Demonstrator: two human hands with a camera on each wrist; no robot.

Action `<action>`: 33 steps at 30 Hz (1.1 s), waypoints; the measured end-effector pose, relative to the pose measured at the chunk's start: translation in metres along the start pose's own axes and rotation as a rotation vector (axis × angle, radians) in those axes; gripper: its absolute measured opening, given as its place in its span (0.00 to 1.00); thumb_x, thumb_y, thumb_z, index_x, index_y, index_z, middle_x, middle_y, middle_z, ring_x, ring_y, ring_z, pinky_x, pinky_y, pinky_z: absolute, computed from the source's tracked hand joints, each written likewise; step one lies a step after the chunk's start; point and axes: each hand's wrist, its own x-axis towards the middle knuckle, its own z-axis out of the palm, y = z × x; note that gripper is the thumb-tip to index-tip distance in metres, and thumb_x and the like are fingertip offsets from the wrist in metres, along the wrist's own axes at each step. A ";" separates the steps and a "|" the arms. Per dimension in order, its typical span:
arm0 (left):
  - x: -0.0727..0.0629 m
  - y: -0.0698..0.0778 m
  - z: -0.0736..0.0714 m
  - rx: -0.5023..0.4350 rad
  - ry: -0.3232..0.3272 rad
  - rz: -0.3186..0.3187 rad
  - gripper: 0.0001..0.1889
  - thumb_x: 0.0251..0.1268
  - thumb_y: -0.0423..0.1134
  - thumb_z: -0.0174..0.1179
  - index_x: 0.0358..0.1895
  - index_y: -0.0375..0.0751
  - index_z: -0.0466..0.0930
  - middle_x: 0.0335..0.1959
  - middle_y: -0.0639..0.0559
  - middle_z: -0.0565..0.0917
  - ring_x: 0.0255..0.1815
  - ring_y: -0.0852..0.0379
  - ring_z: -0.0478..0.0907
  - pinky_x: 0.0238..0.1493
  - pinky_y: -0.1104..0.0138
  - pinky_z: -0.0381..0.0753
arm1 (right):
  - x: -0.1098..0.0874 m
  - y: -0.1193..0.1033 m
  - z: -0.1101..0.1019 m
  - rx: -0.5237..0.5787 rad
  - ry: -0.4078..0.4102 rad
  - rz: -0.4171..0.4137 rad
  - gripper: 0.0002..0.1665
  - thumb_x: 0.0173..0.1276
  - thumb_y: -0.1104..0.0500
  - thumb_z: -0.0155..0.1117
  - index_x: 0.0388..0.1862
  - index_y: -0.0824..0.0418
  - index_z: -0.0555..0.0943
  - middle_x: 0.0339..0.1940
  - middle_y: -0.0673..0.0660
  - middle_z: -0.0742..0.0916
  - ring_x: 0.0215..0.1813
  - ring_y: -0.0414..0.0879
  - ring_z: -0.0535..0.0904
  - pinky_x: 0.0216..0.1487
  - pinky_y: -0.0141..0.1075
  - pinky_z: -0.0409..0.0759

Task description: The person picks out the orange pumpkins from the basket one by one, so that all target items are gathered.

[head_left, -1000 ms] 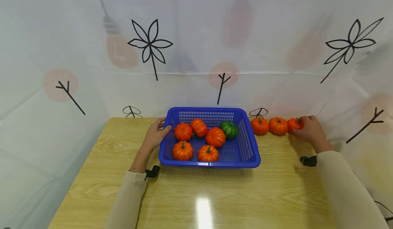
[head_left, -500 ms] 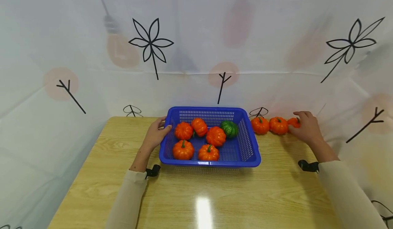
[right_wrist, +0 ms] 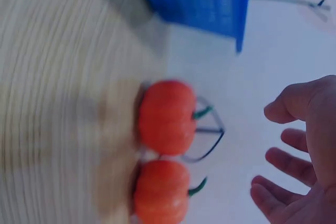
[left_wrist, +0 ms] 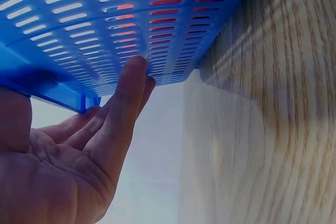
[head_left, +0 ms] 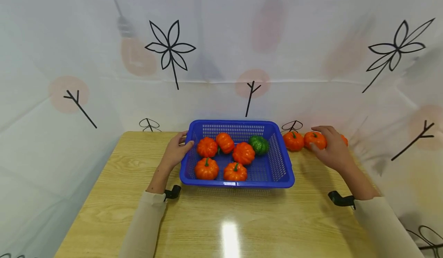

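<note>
My left hand (head_left: pixel 174 153) grips the left rim of a blue plastic basket (head_left: pixel 238 184), thumb over the edge. In the left wrist view its fingers (left_wrist: pixel 126 103) lie against the slotted outer wall. Several orange toy pumpkins (head_left: pixel 206 168) and one green pumpkin (head_left: pixel 258 145) lie in the basket. Right of it, three orange pumpkins stand in a row: a left one (head_left: pixel 293 141), a middle one (head_left: pixel 314 140) and a right one (head_left: pixel 344 140), mostly hidden. My right hand (head_left: pixel 333 150) hovers over the row, fingers spread, holding nothing. The right wrist view shows it apart from two pumpkins (right_wrist: pixel 167 118).
The wooden table (head_left: pixel 194 227) stretches out in front of the basket. A white cloth (head_left: pixel 214 50) with plant drawings hangs behind and at both sides, right along the table's back edge.
My right hand has released the right pumpkin and moved left, from that pumpkin to the middle one. My left hand and the basket have stayed put.
</note>
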 end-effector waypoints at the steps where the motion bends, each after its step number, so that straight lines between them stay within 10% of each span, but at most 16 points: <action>1: 0.001 -0.001 0.000 0.003 0.001 0.001 0.32 0.80 0.42 0.61 0.80 0.36 0.65 0.70 0.31 0.78 0.67 0.33 0.80 0.57 0.45 0.88 | -0.001 -0.005 0.001 0.004 0.003 -0.012 0.30 0.67 0.69 0.70 0.67 0.72 0.75 0.65 0.76 0.76 0.65 0.77 0.71 0.58 0.77 0.71; 5: 0.001 -0.001 0.000 0.010 -0.003 0.005 0.32 0.80 0.43 0.61 0.80 0.36 0.65 0.70 0.31 0.78 0.67 0.33 0.80 0.57 0.45 0.88 | -0.005 -0.026 0.004 0.034 0.004 -0.058 0.29 0.66 0.69 0.72 0.67 0.68 0.78 0.63 0.70 0.79 0.62 0.71 0.75 0.57 0.71 0.76; 13: 0.001 0.002 0.000 0.011 -0.010 0.004 0.32 0.80 0.42 0.61 0.80 0.37 0.65 0.71 0.31 0.77 0.67 0.33 0.80 0.56 0.44 0.88 | -0.012 -0.058 0.019 0.102 0.044 -0.188 0.28 0.63 0.72 0.75 0.63 0.66 0.82 0.59 0.63 0.83 0.59 0.62 0.80 0.59 0.20 0.67; 23: -0.001 0.003 -0.001 0.025 -0.006 -0.006 0.32 0.80 0.42 0.61 0.80 0.36 0.65 0.72 0.31 0.76 0.69 0.32 0.78 0.60 0.43 0.85 | -0.016 -0.094 0.042 0.171 -0.047 -0.287 0.26 0.62 0.71 0.76 0.60 0.61 0.83 0.57 0.56 0.85 0.56 0.52 0.82 0.60 0.23 0.77; 33: -0.001 0.004 0.000 0.019 -0.010 -0.009 0.33 0.80 0.43 0.61 0.81 0.36 0.64 0.71 0.31 0.77 0.68 0.32 0.79 0.58 0.44 0.87 | -0.006 -0.122 0.064 0.207 -0.328 -0.374 0.26 0.65 0.61 0.80 0.62 0.54 0.85 0.59 0.51 0.86 0.60 0.48 0.82 0.62 0.50 0.85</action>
